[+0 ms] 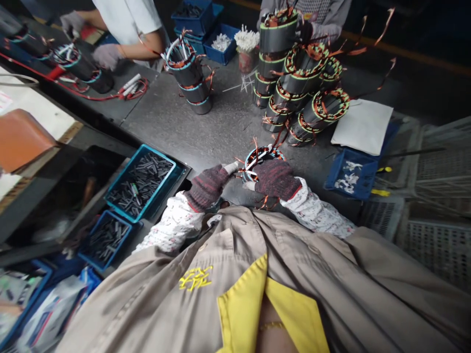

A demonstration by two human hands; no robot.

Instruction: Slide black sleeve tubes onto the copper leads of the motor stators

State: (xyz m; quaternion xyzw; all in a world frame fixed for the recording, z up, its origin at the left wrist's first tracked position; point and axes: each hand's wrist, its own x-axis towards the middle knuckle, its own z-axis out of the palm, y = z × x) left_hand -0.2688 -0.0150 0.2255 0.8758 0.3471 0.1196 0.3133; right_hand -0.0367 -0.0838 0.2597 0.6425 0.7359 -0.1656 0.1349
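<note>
A motor stator (259, 159) with copper windings and a light blue rim stands on the grey workbench (206, 127) just in front of me. My right hand (275, 179), in a dark knitted glove, lies curled over its near right side and covers part of the winding. My left hand (209, 184), gloved the same way, reaches in from the left; its white fingertips pinch at the stator's left edge, where pale strips stick out. What the fingertips hold is too small to name.
Finished stators are stacked at the back right (301, 83), and one stack (191, 73) stands at the back middle. Blue bins of dark sleeves (142, 179) sit left. A white sheet (362, 125) and a blue tray (349, 174) lie right. Two people (106, 54) work opposite.
</note>
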